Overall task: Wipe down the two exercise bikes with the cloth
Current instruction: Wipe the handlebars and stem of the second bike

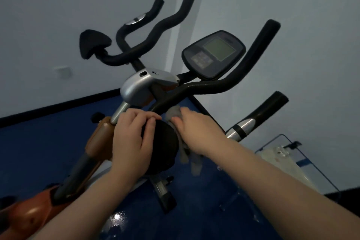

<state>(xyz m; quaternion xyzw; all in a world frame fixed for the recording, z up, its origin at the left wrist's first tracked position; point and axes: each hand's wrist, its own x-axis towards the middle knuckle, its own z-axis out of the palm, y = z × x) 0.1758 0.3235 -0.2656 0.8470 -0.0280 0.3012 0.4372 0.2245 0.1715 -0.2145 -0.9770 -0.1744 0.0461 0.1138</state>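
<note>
Blue floor (48,152) below: left hand (132,142) grips handlebar (204,85); right hand (194,130) clamps cloth (172,112), wiping; next, toward 2 o'clock.

grey cloth (174,113) bunched against bike handlebar (204,85)

The handlebar (224,84) I am working on is plain black foam, with a silver band (241,127) on the grip to its right. The cloth (174,113) under my right hand (196,130) is pale grey. Above the handlebar the console (213,54) is dark grey with a dull green screen. Left of the handlebar the frame (101,132) is orange-brown, its stem cover (136,85) silver. The floor (39,142) below is deep blue, and the wall (58,15) pale blue-grey.
</note>
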